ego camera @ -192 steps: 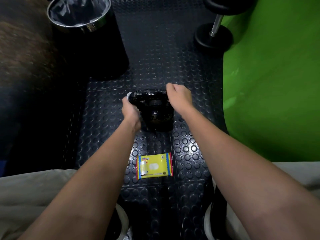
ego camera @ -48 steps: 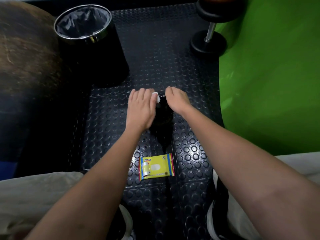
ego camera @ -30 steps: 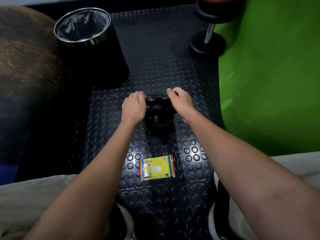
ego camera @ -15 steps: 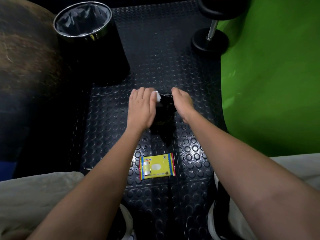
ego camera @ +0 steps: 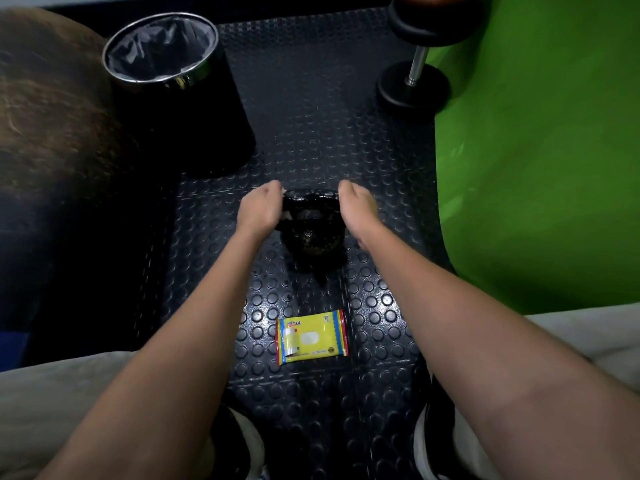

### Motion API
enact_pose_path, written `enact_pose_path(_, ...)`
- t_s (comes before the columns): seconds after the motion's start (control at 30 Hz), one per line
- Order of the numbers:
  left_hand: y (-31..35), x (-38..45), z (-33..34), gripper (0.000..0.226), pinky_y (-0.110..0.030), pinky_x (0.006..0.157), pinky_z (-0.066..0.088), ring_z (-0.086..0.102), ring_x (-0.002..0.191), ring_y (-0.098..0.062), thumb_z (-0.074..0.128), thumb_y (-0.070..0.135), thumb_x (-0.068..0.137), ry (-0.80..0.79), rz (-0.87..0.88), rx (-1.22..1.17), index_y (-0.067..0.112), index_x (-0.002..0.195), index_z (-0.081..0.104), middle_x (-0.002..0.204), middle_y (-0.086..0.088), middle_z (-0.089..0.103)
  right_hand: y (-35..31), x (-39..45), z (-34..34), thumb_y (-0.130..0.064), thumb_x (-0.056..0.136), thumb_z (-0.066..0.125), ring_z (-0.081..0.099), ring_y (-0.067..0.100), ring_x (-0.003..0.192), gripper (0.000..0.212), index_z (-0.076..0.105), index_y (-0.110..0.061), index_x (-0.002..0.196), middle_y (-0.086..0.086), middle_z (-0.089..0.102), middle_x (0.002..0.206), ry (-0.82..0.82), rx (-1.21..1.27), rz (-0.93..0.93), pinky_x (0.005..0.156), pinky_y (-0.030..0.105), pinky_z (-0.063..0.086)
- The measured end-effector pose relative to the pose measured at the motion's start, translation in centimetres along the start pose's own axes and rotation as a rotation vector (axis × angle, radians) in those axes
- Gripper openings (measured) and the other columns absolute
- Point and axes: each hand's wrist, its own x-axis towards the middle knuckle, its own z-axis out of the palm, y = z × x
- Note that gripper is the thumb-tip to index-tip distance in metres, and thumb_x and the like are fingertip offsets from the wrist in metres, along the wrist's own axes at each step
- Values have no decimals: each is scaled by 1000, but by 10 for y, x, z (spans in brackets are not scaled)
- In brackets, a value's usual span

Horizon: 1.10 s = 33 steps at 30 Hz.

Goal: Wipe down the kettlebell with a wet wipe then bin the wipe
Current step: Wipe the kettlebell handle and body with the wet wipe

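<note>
Kettlebell (ego camera: 313,233) as I read it from the head view: black, glossy, wet-looking sheen on the body and on the handle; it stands upright on the mat between the two hands, mid-frame, beyond the wipe packet; handle runs left to right across the top.

Left hand (ego camera: 261,209): fingers curled at the left end of the handle, gripping a wet wipe (ego camera: 288,192) against it; only a small white scrap of the wipe shows at the fingertips, the rest is hidden. Right hand (ego camera: 358,209): curled over the right end of the handle, holding it; fingers themselves are out of my sight behind the knuckles.

Surroundings, left to right: a brown rounded surface at the far left, blurred, I cannot tell what it is; a black bin (ego camera: 180,95) with a chrome rim and dark liner, standing well apart from the kettlebell, up-left; black rubber floor mat (ego camera: 311,133) with raised round studs under everything; a yellow wipe packet (ego camera: 311,337) lying flat on the mat, near side of the kettlebell; a dumbbell (ego camera: 414,81) upper right, at the edge of a bright green sheet (ego camera: 536,168) that fills the right side.
</note>
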Motion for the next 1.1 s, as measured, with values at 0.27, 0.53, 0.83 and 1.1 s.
enact_pose_path(0.27,23,-23,44,53,-46,94,39,58,98,-36,16,33,97,181,452,746,10,102,64,105,-12,66,-1,0,-3,-30,99,35,47,15,70,38,56,-6,78,0,53,74,32,-27,-5,60,32,37)
enact_pose_path(0.53,-14,-21,35,38,-38,111,30,50,99,-19,22,29,107,334,667,508,18,105,57,99,3,56,2,-2,-5,-39,101,42,61,17,100,42,68,-8,114,-1,66,105,-34,89,21,84,33,45)
enact_pose_path(0.83,-24,-10,15,32,-28,71,34,43,79,-11,27,27,103,182,99,-188,12,86,50,88,3,50,0,-3,-4,-34,104,35,49,28,126,50,51,5,130,14,53,137,-19,48,-3,102,39,41)
enact_pose_path(1.1,13,1,-6,45,-36,69,32,48,81,-29,25,27,103,-69,120,267,9,66,44,80,-12,55,-2,-3,-7,-35,104,30,56,28,115,49,58,0,123,13,61,125,-43,-8,47,92,38,43)
